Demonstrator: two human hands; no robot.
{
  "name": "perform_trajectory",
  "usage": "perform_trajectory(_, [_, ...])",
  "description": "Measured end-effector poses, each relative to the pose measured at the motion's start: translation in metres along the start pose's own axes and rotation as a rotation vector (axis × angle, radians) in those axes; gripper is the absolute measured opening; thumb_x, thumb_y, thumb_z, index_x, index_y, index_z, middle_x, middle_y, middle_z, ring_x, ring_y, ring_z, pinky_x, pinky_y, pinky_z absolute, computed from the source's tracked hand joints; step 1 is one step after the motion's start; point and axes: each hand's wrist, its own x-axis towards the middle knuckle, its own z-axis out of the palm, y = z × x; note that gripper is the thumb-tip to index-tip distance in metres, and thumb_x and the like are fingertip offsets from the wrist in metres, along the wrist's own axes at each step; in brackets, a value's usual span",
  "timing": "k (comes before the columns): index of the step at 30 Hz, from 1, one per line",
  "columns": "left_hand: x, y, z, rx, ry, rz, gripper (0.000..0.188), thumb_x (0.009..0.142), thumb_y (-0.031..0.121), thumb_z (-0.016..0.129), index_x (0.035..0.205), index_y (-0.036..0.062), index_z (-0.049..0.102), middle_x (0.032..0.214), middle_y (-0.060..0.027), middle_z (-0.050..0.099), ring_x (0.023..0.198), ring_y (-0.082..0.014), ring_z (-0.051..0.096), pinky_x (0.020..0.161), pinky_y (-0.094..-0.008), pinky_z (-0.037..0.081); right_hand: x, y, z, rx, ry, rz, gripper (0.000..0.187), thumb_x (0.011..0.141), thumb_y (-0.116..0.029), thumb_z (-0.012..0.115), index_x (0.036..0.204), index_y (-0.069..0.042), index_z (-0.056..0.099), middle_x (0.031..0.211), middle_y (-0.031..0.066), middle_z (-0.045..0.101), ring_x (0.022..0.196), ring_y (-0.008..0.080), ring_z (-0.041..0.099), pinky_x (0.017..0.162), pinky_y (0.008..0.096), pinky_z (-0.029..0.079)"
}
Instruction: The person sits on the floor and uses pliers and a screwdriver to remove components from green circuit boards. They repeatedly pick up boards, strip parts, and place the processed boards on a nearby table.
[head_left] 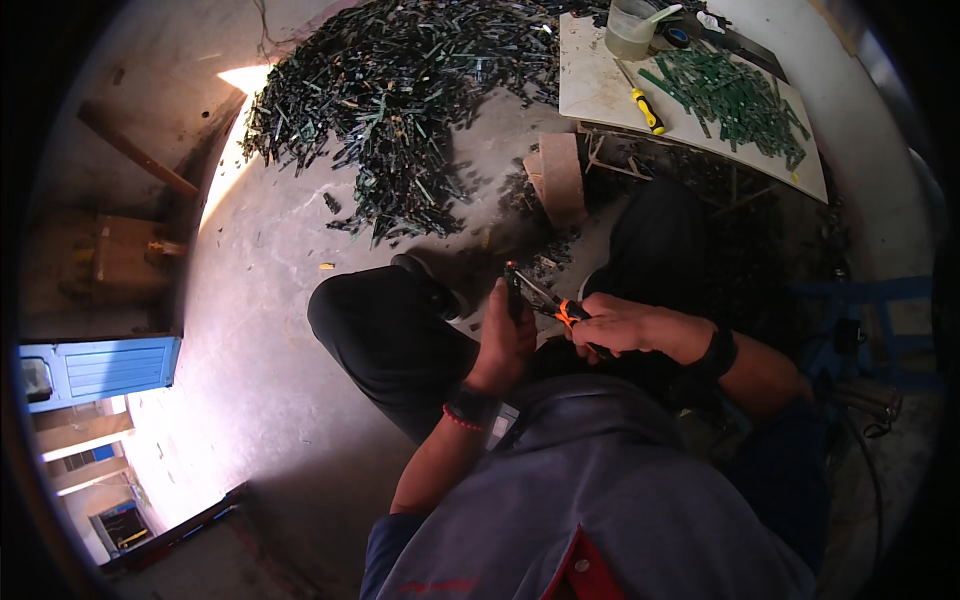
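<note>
Just past my lap, my left hand (503, 345) is closed around a dark narrow strip (515, 290) held upright, with a small coppery spot at its top end. My right hand (622, 325) grips a pair of pliers (569, 313) with orange and black handles. The jaws point up and left and reach the strip's upper end; whether they are clamped on it I cannot tell. Part of the strip is hidden by my left fingers, and my right fingers cover much of the handles.
A large heap of dark strips (400, 90) spreads over the floor ahead. At the right, a white board (600, 95) bears green circuit-board strips (725, 95), a yellow-black screwdriver (646, 110) and a plastic tub (629, 32). Brown cardboard (561, 178) stands before it. A blue door (110, 370) is at left.
</note>
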Motion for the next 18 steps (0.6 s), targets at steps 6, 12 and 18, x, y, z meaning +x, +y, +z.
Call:
perform_trajectory(6, [0.001, -0.003, 0.002, 0.212, 0.102, 0.186, 0.052, 0.093, 0.054, 0.035, 0.06, 0.0139, 0.035, 0.05, 0.0049, 0.026, 0.04, -0.0074, 0.022, 0.039, -0.0245, 0.015, -0.001, -0.005, -0.006, -0.047, 0.001, -0.015, 0.03, 0.076, -0.03, 0.053, 0.075, 0.0, 0.059, 0.068, 0.0077, 0.06, 0.052, 0.0129, 0.051, 0.043, 0.0263, 0.039])
perform_trajectory(12, [0.02, -0.014, -0.006, 0.437, 0.225, 0.45, 0.052, 0.095, 0.052, 0.034, 0.062, 0.0126, 0.042, 0.051, 0.004, 0.035, 0.042, -0.0071, 0.029, 0.04, -0.0248, 0.02, 0.003, -0.001, -0.013, -0.075, 0.019, 0.039, 0.031, 0.076, -0.03, 0.053, 0.072, 0.001, 0.058, 0.067, 0.0083, 0.06, 0.052, 0.0133, 0.052, 0.044, 0.0258, 0.038])
perform_trajectory(18, [0.03, -0.011, -0.008, 0.532, 0.233, 0.67, 0.054, 0.097, 0.05, 0.028, 0.065, 0.0088, 0.043, 0.053, 0.0045, 0.037, 0.049, -0.0052, 0.031, 0.044, -0.0245, 0.024, 0.014, -0.009, -0.016, 0.183, -0.112, -0.038, 0.024, 0.075, -0.025, 0.054, 0.072, -0.001, 0.059, 0.068, 0.0074, 0.061, 0.056, 0.0156, 0.059, 0.042, 0.0254, 0.035])
